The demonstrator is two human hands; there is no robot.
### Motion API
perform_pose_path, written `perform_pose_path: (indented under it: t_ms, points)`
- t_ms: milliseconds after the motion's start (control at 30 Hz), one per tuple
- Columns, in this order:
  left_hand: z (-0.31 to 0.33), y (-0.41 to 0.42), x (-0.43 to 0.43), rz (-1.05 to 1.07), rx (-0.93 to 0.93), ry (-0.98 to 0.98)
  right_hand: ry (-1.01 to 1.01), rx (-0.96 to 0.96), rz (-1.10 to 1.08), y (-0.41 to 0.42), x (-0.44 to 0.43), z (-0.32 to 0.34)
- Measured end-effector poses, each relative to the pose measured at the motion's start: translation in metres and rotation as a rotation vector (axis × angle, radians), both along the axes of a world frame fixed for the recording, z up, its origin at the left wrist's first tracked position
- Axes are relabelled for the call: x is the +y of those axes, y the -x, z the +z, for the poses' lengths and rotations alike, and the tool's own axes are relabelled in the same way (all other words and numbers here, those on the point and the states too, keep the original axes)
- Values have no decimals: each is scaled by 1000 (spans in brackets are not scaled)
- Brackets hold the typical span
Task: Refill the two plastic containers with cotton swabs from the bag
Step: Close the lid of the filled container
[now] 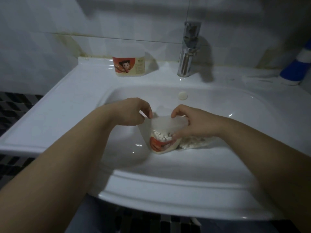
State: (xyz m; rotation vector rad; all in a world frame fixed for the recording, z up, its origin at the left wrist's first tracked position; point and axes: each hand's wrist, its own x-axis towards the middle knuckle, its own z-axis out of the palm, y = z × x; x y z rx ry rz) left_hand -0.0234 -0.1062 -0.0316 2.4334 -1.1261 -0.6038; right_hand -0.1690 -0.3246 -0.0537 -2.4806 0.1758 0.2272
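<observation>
A plastic container (162,145) with a red cartoon label stands tilted in the sink basin (218,115), full of white cotton swabs. A translucent lid (168,122) hovers over its mouth. My left hand (133,111) pinches the lid's left edge. My right hand (193,121) grips the lid's right side and the container's rim. The clear bag of swabs (191,142) lies in the basin, partly under my right hand. A second container (128,62), lid on, stands on the sink's back ledge at the left.
A chrome tap (189,49) rises at the back ledge, right of centre. A blue and white object (297,68) stands at the far right. The overflow cap (183,95) sits on the basin's back wall. Tiled wall behind; dark patterned floor at the left.
</observation>
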Motion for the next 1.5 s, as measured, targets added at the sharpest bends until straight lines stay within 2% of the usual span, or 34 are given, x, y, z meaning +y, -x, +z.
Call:
perform_pose_path:
  t_ms: [67,200,433,700,900,1167,1300,1500]
  points:
    - [-1,0,-1,12,35,20,44,19,20,-1,2,0]
    - [-2,4,-4,12,217,98,92,72,70,-1,1,0]
    - [-9,11,-8,-73,315,6,85,48,66,-2,2,1]
    - [-14,6,-10,-71,259,58,54,-34,18,-3,3,1]
    - [-10,6,-10,-30,259,114,142,-65,30,-3,4,4]
    - [-18,8,-17,25,229,91,38,-73,-29,-6,4,6]
    - [-20,12,-20,16,274,107,89,-82,-31,-7,6,5]
    - [-23,26,-30,176,339,107,110,-87,-29,-8,6,2]
